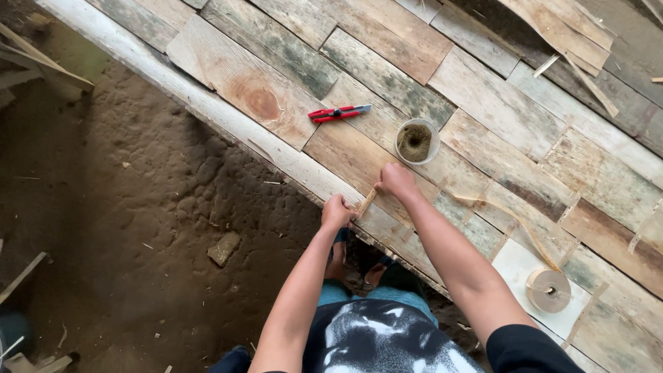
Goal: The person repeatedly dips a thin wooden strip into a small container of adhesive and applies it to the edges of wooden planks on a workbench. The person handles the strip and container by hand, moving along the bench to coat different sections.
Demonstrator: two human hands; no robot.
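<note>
A large panel of mixed weathered wood planks (483, 103) lies tilted across the view. At its near edge a thin strip of wood veneer (366, 202) runs across the boards. My left hand (336, 212) is closed on the strip's near end at the panel's white edge (207, 103). My right hand (396, 181) presses fingers down on the strip's far end, just below a round tub (416, 141) of brownish paste. A roll of veneer tape (548, 290) lies to the right, its loose tail curling up toward my right forearm.
A red utility knife (338, 112) lies on the planks above the hands. Loose wooden strips (580, 41) rest at the top right. Bare dirt floor (138, 207) with a small stone (224, 248) and wood scraps spreads to the left.
</note>
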